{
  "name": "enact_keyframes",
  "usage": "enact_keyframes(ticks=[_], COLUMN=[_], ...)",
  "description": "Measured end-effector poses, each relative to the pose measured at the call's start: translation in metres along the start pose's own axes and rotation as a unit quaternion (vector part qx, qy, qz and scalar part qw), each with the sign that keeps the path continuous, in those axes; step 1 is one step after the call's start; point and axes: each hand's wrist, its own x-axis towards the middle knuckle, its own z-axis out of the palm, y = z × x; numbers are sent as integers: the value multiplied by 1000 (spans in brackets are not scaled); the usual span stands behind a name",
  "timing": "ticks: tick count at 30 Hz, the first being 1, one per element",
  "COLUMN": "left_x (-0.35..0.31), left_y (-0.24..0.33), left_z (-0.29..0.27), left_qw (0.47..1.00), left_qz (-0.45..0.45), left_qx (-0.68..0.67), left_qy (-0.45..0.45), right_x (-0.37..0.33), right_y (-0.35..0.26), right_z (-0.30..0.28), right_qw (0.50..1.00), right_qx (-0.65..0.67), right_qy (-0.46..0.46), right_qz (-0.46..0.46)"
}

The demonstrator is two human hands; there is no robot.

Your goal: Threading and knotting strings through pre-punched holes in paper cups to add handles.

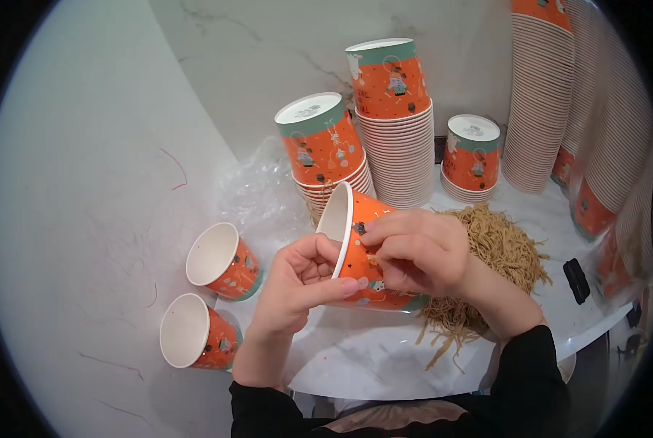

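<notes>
An orange paper cup (pixel 370 233) with a green band and a white inside is tilted, its mouth toward the left. My left hand (pixel 297 281) grips its rim, fingers inside and thumb on the outer wall. Against the printed outer wall, my right hand (pixel 421 248) has its fingers pinched together. A small tan bit shows by those fingertips, but I cannot make out what they hold. Beneath and beyond the right wrist lies a heap of tan, stringy strands (pixel 505 244).
Two upright cups, one (pixel 213 255) behind the other (pixel 185 332), stand at the left. Behind are upside-down stacks (pixel 396 146), (pixel 319 139), a short stack (pixel 471 160) and tall bagged stacks (pixel 538 95). Clear plastic film (pixel 257 186) and a black clip-like object (pixel 576 281) flank the work.
</notes>
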Motion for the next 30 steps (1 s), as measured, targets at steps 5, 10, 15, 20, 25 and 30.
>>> enact_keyframes(ticks=[5, 10, 15, 20, 25, 30], left_x=[10, 10, 10, 11, 12, 11], left_y=[6, 5, 0, 1, -3, -4], left_z=[16, 6, 9, 13, 14, 11], left_qw=[996, 997, 993, 993, 992, 991], left_qz=[7, 15, 16, 0, -7, -3], left_qx=[-46, 38, 103, 102, 113, 123], left_qy=[74, 72, 56, 61, 53, 57], right_x=[-3, 4, 9, 10, 11, 11], right_y=[1, 0, -4, -7, -8, -8], right_z=[-4, -7, -15, -17, -20, -19], right_qw=[998, 992, 988, 986, 982, 979], right_qx=[23, 20, 9, -32, -69, -72], right_qy=[1, -59, -92, -119, -148, -171], right_qz=[60, 110, 124, 114, 96, 86])
